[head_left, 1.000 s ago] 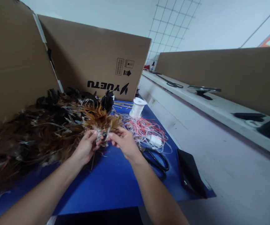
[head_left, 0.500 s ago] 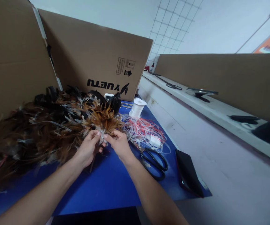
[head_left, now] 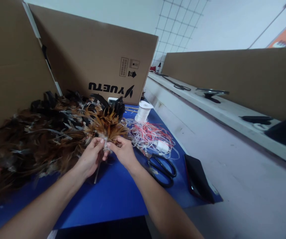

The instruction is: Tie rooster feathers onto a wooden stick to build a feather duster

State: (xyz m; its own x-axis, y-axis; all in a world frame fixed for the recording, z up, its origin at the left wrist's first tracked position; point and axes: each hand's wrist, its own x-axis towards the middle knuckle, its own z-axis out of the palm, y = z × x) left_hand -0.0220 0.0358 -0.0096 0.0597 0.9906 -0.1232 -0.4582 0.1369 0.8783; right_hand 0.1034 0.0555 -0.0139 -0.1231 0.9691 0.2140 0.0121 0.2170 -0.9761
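Observation:
Both hands pinch the pale base of a feather bundle (head_left: pixel 109 124), whose orange-brown and black plumes fan out away from me. My left hand (head_left: pixel 91 158) closes on its left side, thumb on top, with a thin stick or quill poking down below the fingers. From the right, my right hand (head_left: pixel 123 152) grips the same base with thumb and fingers. A large heap of brown and black feathers (head_left: pixel 40 139) lies to the left, touching the bundle. Just right of my right hand sit red and white strips (head_left: pixel 149 134) in a tangle.
Black-handled scissors (head_left: pixel 162 169) and a dark phone-like object (head_left: pixel 199 177) lie on the blue table (head_left: pixel 113 199) at right. A white spool (head_left: pixel 143 112) stands behind the strips. Cardboard panels (head_left: pixel 83 49) rise behind. A white ledge (head_left: pixel 195 99) along the right holds several tools.
The view has shifted slightly, so most things sit a little further left and higher. My hands keep their pinch on the feather bundle, with only small finger movement.

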